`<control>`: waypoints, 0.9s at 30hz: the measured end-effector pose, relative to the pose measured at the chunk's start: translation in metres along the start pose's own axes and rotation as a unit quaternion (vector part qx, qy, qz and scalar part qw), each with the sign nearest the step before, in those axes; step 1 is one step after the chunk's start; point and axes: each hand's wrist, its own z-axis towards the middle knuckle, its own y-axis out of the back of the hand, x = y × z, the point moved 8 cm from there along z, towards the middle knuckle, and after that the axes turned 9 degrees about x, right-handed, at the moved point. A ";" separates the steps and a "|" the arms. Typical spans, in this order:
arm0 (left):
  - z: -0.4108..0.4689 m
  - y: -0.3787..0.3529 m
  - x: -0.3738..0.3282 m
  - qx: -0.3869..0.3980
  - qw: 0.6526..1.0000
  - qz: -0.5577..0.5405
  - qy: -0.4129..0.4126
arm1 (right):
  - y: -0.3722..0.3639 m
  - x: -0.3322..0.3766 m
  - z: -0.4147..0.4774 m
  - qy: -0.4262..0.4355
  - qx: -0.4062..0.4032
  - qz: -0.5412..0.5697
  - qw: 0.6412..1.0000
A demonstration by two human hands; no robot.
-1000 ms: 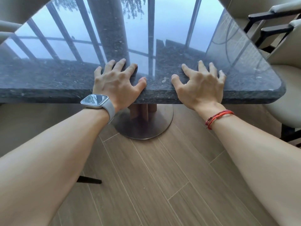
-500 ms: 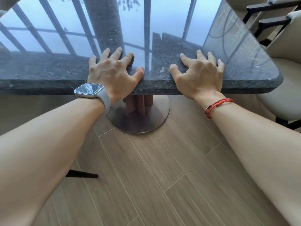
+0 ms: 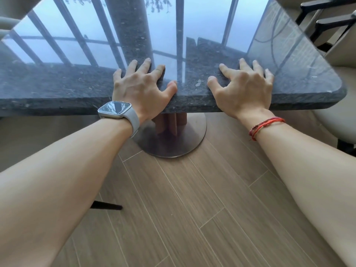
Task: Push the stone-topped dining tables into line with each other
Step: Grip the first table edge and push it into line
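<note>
A dark, polished stone-topped table (image 3: 57, 89) fills the upper half of the view, with window bars reflected in its top. It stands on a wooden post over a round metal base (image 3: 173, 145). My left hand (image 3: 138, 87), with a watch on the wrist, lies on the near edge with fingers spread on top and the palm against the rim. My right hand (image 3: 244, 87), with a red bracelet on the wrist, presses the same edge to the right, fingers also spread. Both arms are stretched out straight. No second table is in view.
Beige upholstered chairs with dark armrests (image 3: 327, 22) stand close to the table's right side, one seat (image 3: 339, 120) right by the rounded corner. A black chair leg (image 3: 106, 206) shows on the wood-plank floor at the left. Another pale chair (image 3: 7, 22) is at the top left.
Both hands stay planted on the same spots of the near edge. The view has shifted slightly; I cannot tell whether the table slid over the floor.
</note>
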 end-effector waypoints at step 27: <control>-0.001 -0.003 0.003 0.085 0.995 -0.026 -0.035 | 0.000 0.011 -0.005 -0.033 0.064 -0.011 0.997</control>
